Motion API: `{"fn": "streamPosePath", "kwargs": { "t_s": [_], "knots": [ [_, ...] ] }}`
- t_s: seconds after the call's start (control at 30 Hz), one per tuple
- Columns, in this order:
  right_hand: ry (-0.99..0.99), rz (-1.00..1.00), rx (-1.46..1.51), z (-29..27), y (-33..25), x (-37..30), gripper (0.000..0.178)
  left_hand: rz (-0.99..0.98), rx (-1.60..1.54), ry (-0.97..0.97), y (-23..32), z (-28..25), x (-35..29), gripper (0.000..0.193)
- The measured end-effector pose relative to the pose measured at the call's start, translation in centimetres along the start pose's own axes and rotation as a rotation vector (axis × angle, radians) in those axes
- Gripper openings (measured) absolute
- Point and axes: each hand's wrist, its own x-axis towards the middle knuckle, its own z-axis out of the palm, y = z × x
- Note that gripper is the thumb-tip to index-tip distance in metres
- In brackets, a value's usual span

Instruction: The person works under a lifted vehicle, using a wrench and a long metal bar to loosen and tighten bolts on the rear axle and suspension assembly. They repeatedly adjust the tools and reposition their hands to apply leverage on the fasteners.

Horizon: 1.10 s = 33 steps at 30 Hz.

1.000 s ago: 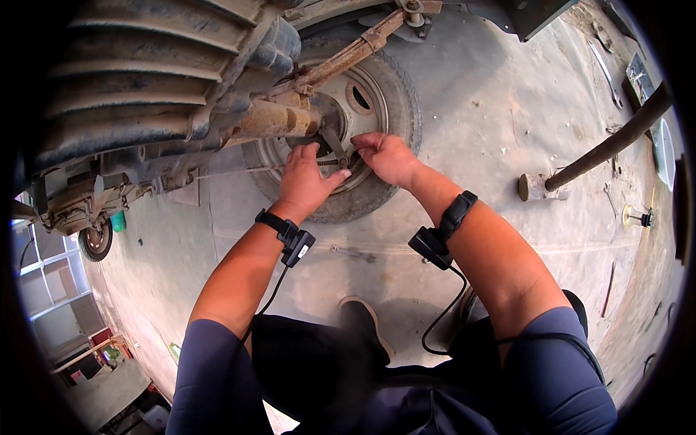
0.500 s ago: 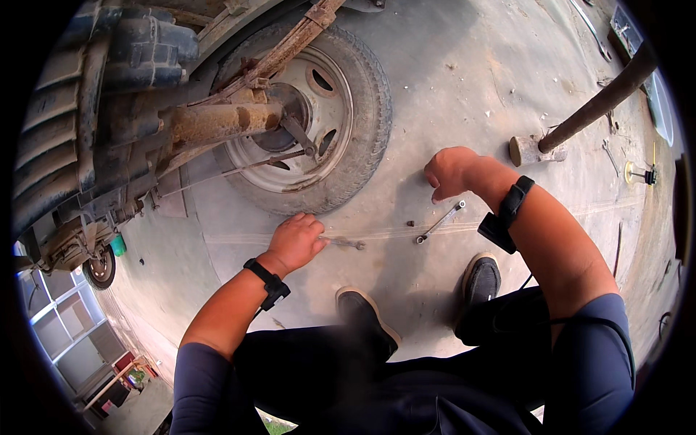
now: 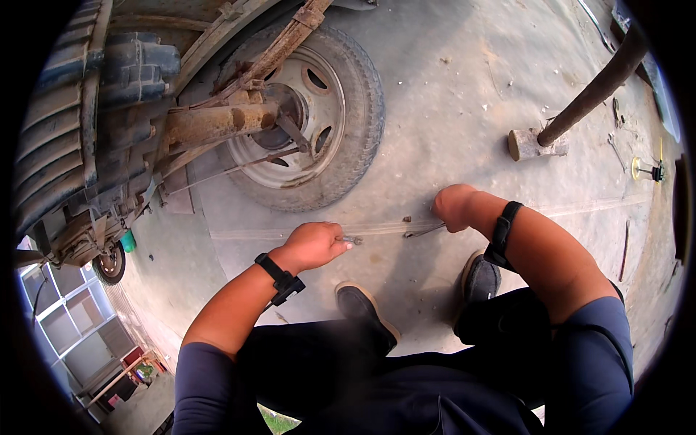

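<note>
On the concrete floor [image 3: 449,101] beside the wheel [image 3: 312,116], the left hand [image 3: 313,244] pinches a bolt [image 3: 353,240]; the right hand [image 3: 454,206] closes around a wrench [image 3: 423,231].

Bright soft daylight on concrete floor [image 3: 464,80]. Dark shade under truck, left of wheel [image 3: 308,116]. Edges round, black, bent. Trousers below wheel blurry. No glare.

Rough, matt grey concrete floor [image 3: 449,109]; rusty, flaking brown metal axle [image 3: 217,123]; dull black rubber tyre [image 3: 362,109] at twelve o'clock.
</note>
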Motion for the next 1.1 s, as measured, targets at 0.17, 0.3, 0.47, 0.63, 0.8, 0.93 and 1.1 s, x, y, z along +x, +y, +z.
{"fn": "streamPosePath", "kwargs": {
  "t_s": [0.17,0.3,0.47,0.63,0.8,0.93,1.1],
  "knots": [
    [-0.045,-0.060,1.260,-6.4,-2.2,-0.3,0.008,-0.004,-0.506,-0.130,4.0,-1.2,-0.2,0.043],
    [0.095,-0.255,1.633,-10.2,-5.1,0.6,0.010,-0.122,-0.980,0.100,7.5,-5.1,0.5,0.036],
    [0.236,-0.343,1.655,-12.8,-5.3,2.2,0.009,-0.266,-0.920,0.183,7.9,-9.2,0.3,0.035],
    [0.175,-0.313,1.474,-15.5,-5.0,1.4,0.026,-0.364,-0.827,0.291,7.9,-12.4,-0.5,0.028],
    [0.491,-0.027,1.151,-17.4,-0.5,0.8,0.026,-0.201,-0.252,0.763,10.7,-18.8,-0.2,0.033],
    [0.728,0.204,0.846,-18.1,2.0,1.3,0.026,0.037,0.026,0.888,9.1,-17.3,0.4,0.036],
    [0.821,0.148,0.952,-19.5,1.1,0.8,0.029,-0.535,-0.011,0.595,-0.3,-16.2,-1.0,0.035]
  ]
}}
